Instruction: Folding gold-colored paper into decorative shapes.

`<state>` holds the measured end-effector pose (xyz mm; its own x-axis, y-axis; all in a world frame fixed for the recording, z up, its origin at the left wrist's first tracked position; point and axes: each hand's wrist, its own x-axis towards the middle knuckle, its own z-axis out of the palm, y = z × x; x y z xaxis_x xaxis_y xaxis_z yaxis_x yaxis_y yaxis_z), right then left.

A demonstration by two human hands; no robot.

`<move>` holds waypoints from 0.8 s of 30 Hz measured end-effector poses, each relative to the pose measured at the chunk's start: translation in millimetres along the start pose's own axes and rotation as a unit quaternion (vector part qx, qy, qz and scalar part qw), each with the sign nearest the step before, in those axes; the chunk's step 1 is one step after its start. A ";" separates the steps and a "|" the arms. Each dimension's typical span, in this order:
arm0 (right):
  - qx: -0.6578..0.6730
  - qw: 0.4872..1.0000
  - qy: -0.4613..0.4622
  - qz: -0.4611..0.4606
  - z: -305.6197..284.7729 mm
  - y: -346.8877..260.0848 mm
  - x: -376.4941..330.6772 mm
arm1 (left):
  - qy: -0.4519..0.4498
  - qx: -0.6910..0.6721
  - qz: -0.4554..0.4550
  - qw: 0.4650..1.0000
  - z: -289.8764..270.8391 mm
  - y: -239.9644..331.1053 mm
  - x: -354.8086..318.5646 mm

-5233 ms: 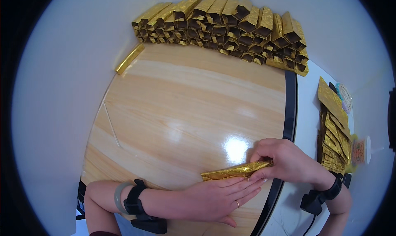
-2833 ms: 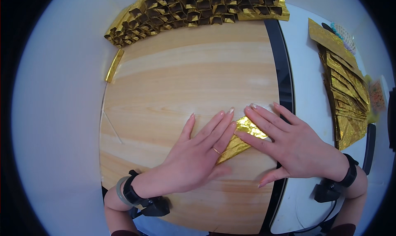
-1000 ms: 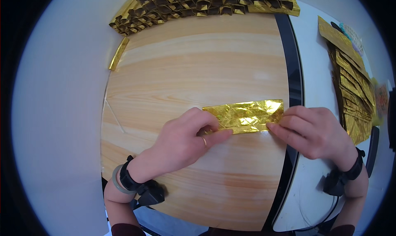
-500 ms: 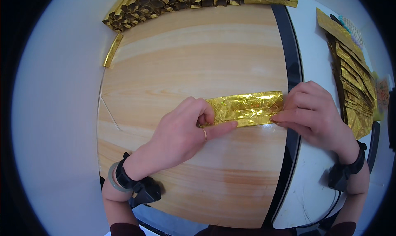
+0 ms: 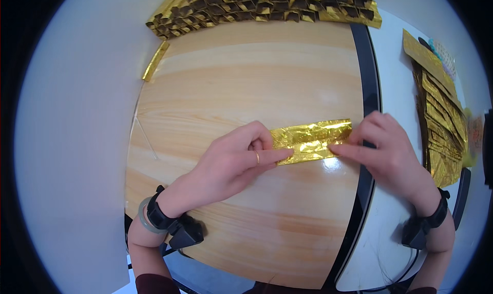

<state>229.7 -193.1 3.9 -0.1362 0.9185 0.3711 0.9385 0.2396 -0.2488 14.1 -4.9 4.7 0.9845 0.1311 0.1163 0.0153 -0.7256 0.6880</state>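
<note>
A folded strip of shiny gold foil paper (image 5: 311,139) lies crinkled over the right part of the wood-grain table (image 5: 246,83). My left hand (image 5: 241,153), with a ring on one finger, is closed on the strip's left end. Its thumb presses on the lower side of the strip. At the opposite end, my right hand (image 5: 382,147) pinches the foil paper, its thumb lying on top near the lower edge. The other fingers of this hand are curled behind the strip's end.
Folded gold paper pieces (image 5: 262,6) stand in packed rows along the far edge. One narrow gold roll (image 5: 155,61) rests at the far left. On the white surface (image 5: 395,83) to the right sits a fanned stack of gold paper sheets (image 5: 441,122). A thin stick (image 5: 146,137) lies at left.
The foil strip looks narrower, its lower side now folded over and pressed down. My right thumb has slid inward along it. The whole view has shifted slightly.
</note>
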 end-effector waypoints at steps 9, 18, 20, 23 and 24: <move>-0.136 0.985 -0.029 -0.103 1.3 -15.4 3.4 | -0.022 0.131 0.033 0.991 3.5 -3.5 0.3; -0.150 0.983 -0.079 -0.076 0.4 -33.0 3.5 | 0.005 0.080 -0.066 0.995 6.5 1.6 4.9; -0.136 0.987 -0.073 -0.053 2.7 -34.2 1.2 | 0.028 0.165 0.073 0.983 8.4 -10.9 0.5; -0.110 0.991 -0.069 -0.021 2.8 -32.2 -0.5 | 0.022 0.230 0.099 0.968 5.1 -10.3 2.1; -0.099 0.992 -0.072 -0.012 2.3 -31.5 -0.7 | 0.022 0.228 0.099 0.968 4.6 -10.3 2.1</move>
<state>199.4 -200.6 9.4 -0.1903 0.9518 0.2404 0.9764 0.2090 -0.0545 16.8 -0.3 -5.5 0.9677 -0.0207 0.2511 -0.0884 -0.9611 0.2615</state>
